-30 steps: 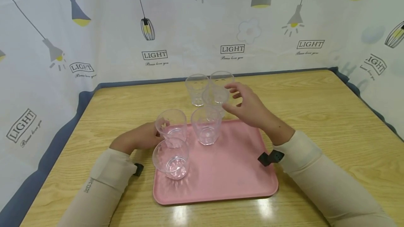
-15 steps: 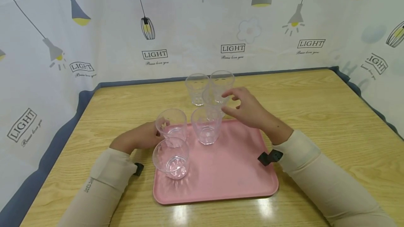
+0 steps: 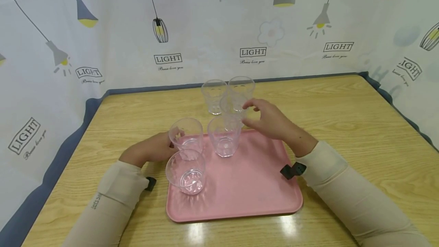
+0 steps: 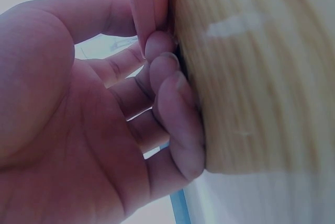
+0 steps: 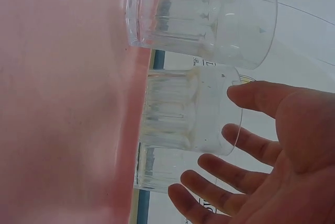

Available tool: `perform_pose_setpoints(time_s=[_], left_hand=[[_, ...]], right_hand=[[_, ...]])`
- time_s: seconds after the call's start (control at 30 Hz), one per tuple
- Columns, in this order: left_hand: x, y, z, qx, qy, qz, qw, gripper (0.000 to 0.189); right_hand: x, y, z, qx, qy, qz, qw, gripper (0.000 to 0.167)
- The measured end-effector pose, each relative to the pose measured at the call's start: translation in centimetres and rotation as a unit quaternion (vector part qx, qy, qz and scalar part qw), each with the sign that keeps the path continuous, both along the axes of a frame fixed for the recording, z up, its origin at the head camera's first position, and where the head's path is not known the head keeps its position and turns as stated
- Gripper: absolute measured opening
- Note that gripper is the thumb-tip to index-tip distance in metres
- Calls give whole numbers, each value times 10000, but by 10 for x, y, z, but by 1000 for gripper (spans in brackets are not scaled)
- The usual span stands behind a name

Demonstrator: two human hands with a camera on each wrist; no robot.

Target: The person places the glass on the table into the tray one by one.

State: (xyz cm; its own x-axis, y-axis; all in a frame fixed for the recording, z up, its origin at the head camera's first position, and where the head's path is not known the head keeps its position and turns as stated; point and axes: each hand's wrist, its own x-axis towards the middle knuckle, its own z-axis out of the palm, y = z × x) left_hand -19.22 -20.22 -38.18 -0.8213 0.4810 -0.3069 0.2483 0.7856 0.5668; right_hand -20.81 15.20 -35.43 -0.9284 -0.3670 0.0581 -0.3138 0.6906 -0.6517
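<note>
My left hand (image 3: 156, 147) pinches the left edge of the pink tray (image 3: 250, 186); in the left wrist view the fingers (image 4: 175, 106) curl beneath the tray rim (image 4: 149, 4), with the thumb above. Three clear cups stand upright on the tray: a front-left cup (image 3: 186, 174), a back-left cup (image 3: 186, 129) and a back-middle cup (image 3: 224, 144). My right hand (image 3: 271, 121) is spread beside a clear cup (image 5: 209, 111) behind the tray. Its thumb and index finger reach that cup's rim; whether they touch it I cannot tell.
Two more clear cups, a left one (image 3: 214, 96) and a right one (image 3: 241, 85), stand farther back on the wooden table (image 3: 343, 113). Behind the table hangs a white cloth (image 3: 212, 29) printed with lamps.
My right hand has come down slightly, and its index finger has drawn closer to the thumb beside the cup. The left hand, tray and cups stay where they were.
</note>
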Motion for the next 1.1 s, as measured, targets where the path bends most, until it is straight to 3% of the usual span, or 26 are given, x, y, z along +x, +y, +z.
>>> perform_pose_setpoints(time_s=[0.23,0.83,1.1], left_hand=[[1,0,1,38,-17,8,10000,42],[-1,-1,-2,86,54,-35,9999,46],[-1,-1,-2,210,113,-89,9997,46]], right_hand=[[0,1,-1,0,10,-144,9999,41],[-2,2,-3,87,75,-530,9985,51],[-4,2,-5,113,83,-646,9978,49]])
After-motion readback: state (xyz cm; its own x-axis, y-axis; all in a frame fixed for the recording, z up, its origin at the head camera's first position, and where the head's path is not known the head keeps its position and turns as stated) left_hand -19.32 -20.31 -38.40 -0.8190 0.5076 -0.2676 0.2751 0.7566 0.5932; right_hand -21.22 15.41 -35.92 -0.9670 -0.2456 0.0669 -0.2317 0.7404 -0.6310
